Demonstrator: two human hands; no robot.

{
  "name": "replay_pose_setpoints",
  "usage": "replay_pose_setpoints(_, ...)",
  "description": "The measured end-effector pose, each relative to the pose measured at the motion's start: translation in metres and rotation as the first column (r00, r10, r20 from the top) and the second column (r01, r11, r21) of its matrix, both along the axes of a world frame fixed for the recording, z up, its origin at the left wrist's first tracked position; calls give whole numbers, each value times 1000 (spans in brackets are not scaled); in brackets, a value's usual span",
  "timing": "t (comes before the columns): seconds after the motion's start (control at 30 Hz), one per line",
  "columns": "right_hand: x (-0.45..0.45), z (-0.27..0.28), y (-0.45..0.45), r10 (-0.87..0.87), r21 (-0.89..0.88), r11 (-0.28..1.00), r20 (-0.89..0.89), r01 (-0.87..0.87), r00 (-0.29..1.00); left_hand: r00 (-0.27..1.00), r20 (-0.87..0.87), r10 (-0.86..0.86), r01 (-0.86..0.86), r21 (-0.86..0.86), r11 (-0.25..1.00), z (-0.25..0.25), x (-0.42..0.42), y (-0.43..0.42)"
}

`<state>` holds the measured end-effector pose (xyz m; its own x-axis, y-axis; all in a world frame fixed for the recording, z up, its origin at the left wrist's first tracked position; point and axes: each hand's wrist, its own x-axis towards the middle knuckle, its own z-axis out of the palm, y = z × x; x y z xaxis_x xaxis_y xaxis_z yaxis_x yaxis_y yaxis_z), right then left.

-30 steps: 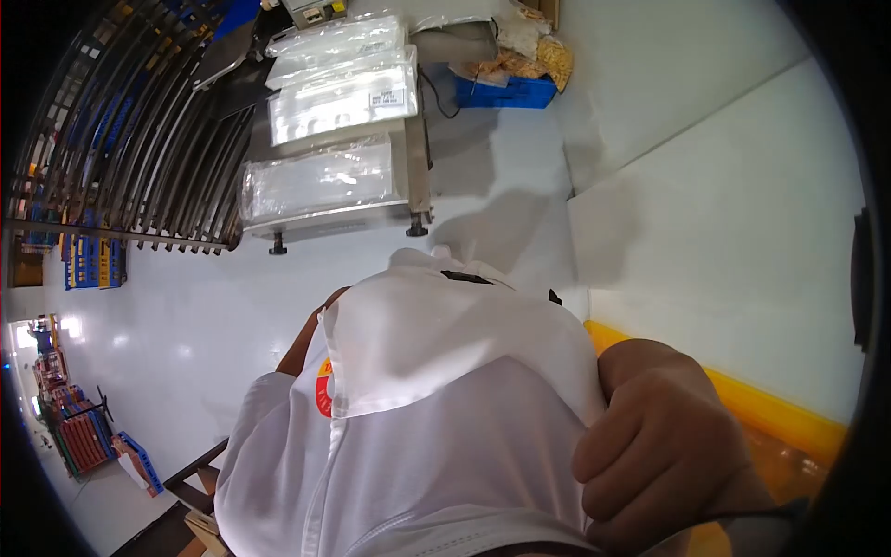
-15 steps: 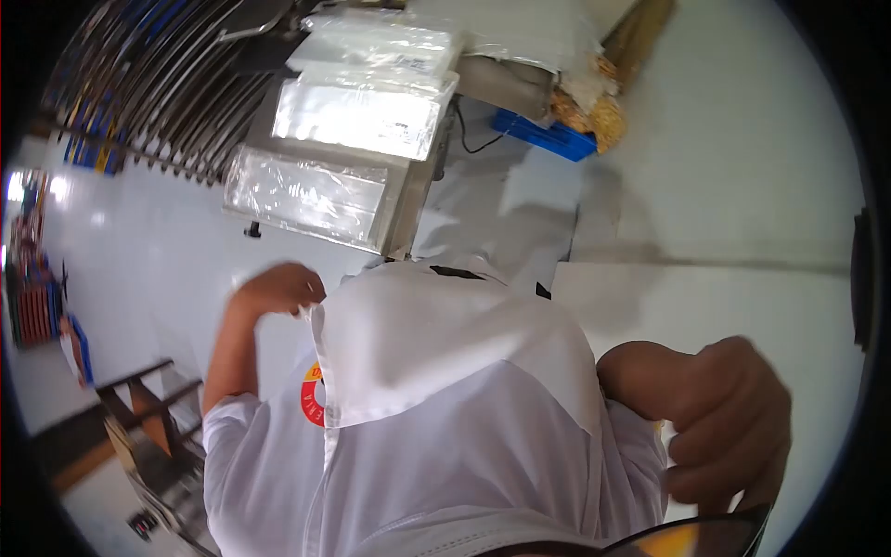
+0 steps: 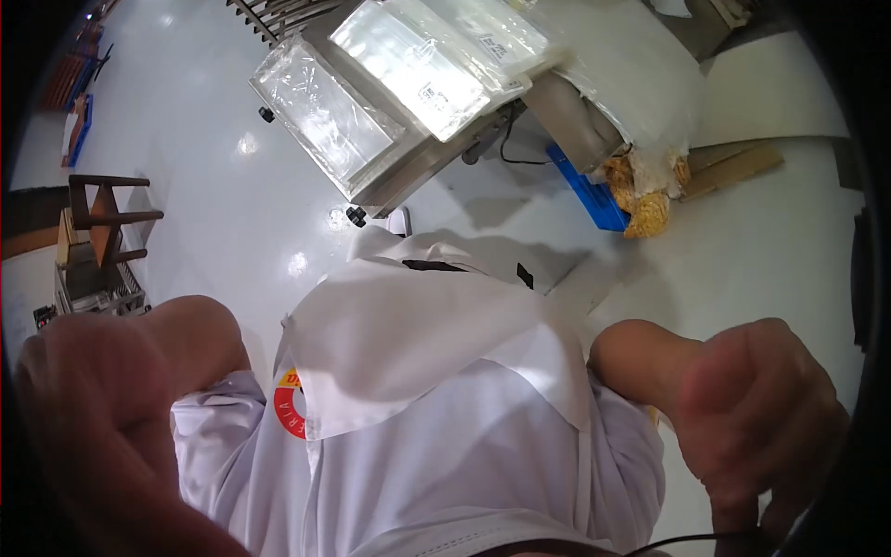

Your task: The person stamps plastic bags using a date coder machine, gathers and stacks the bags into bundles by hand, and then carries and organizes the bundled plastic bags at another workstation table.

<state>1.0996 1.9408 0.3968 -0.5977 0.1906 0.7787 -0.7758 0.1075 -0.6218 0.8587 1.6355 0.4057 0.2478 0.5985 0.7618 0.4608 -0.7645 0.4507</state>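
Observation:
My left hand (image 3: 93, 408) is raised close to the camera at the left edge. It is blurred and dark, and its fingers cannot be made out. On the other side, my right hand (image 3: 761, 408) is also raised near the camera, its fingers curled and pointing down. Its fingertips reach the dark lower edge, beside a thin dark rim or cord (image 3: 682, 540); what they grip is hidden. Between the arms is my white shirt (image 3: 445, 427) with a red and yellow round badge (image 3: 290, 408), and a white apron or cloth (image 3: 418, 343) over the chest.
Ahead is a metal table (image 3: 408, 186) with stacked clear plastic bags (image 3: 413, 70). Right of it, a blue crate (image 3: 585, 190) stands by yellowish crumpled material (image 3: 645, 213). A dark wooden stand (image 3: 111, 218) is at left, on a shiny pale floor (image 3: 213, 186).
My left hand has come up from beside the chest to close by the camera. The dark lens at bottom right has mostly left view. The view has turned, shifting the table rightward.

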Motion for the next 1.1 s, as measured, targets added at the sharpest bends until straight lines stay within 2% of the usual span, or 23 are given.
replay_pose_setpoints(0.07, -16, -2, 1, 19, -12, 1000, -27, -20, 999, 1000, 25, -7, 8, -18, 1000, 0, -8, -3)
replay_pose_setpoints(0.13, -38, -11, 2, -6, -51, 999, 5, 6, 1000, 998, 52, 23, -18, -106, 994, 9, -22, -4)
replay_pose_setpoints(0.2, -68, -17, 4, -81, -109, 990, 82, 90, 993, 987, -84, 138, -160, -403, 901, 24, -42, -3)
replay_pose_setpoints(0.27, -101, -26, 4, -188, -177, 956, 235, 232, 954, 941, 106, 321, -249, -425, 870, -1, -68, 8)
replay_pose_setpoints(0.3, -120, -36, 6, -238, -198, 927, 341, 317, 909, 829, 383, 407, -292, -325, 900, -59, -89, 27)
replay_pose_setpoints(0.33, -142, -52, 12, -264, -196, 899, 470, 392, 842, 618, 594, 515, -317, -411, 855, -93, -99, 48)
replay_pose_setpoints(0.37, -166, -78, 19, -278, -118, 898, 594, 424, 755, 330, 768, 549, -320, -456, 831, -127, -109, 69)
replay_pose_setpoints(0.4, -189, -110, 26, -309, 19, 913, 682, 407, 663, 127, 751, 648, -134, -634, 762, -163, -124, 79)
replay_pose_setpoints(0.43, -206, -151, 34, -383, 217, 917, 709, 334, 592, 13, 732, 682, -13, -681, 732, -199, -128, 90)
replay_pose_setpoints(0.47, -222, -185, 41, -559, 516, 825, 694, 229, 454, -100, 692, 715, 114, -706, 699, -229, -127, 99)
replay_pose_setpoints(0.53, -232, -215, 37, -726, 783, 616, 526, 79, 443, -108, 621, 776, 293, -727, 622, -257, -123, 112)
replay_pose_setpoints(0.63, -229, -217, 20, -778, 832, 555, 519, 0, 355, -267, 497, 825, 200, -809, 552, -257, -95, 145)
replay_pose_setpoints(0.67, -226, -224, 20, -782, 839, 542, 481, 50, 397, -248, 507, 825, 201, -806, 556, -256, -93, 148)
replay_pose_setpoints(0.73, -223, -217, 27, -712, 802, 597, 512, 30, 480, -219, 519, 827, 197, -806, 558, -262, -95, 145)
replay_pose_setpoints(0.8, -222, -225, 39, -581, 700, 714, 586, 7, 565, -250, 528, 812, 225, -784, 579, -281, -99, 143)
replay_pose_setpoints(0.87, -223, -222, 48, -445, 573, 814, 721, -96, 531, -264, 534, 803, 230, -774, 590, -286, -97, 147)
replay_pose_setpoints(0.9, -223, -226, 54, -389, 532, 835, 752, -142, 532, -398, 465, 791, 127, -826, 549, -285, -87, 159)
replay_pose_setpoints(0.93, -224, -230, 59, -332, 490, 851, 780, -189, 530, -408, 476, 779, 82, -831, 550, -269, -81, 169)
replay_pose_setpoints(0.97, -226, -235, 64, -235, 384, 891, 848, -244, 475, -423, 483, 767, 42, -835, 549, -252, -76, 175)
replay_pose_setpoints(1.07, -239, -219, 90, -64, 280, 862, 888, -423, 456, -468, 523, 712, -54, -821, 568, -247, -70, 179)
replay_pose_setpoints(1.1, -249, -201, 103, -104, 252, 878, 930, -407, 353, -480, 532, 698, -98, -823, 560, -253, -70, 176)
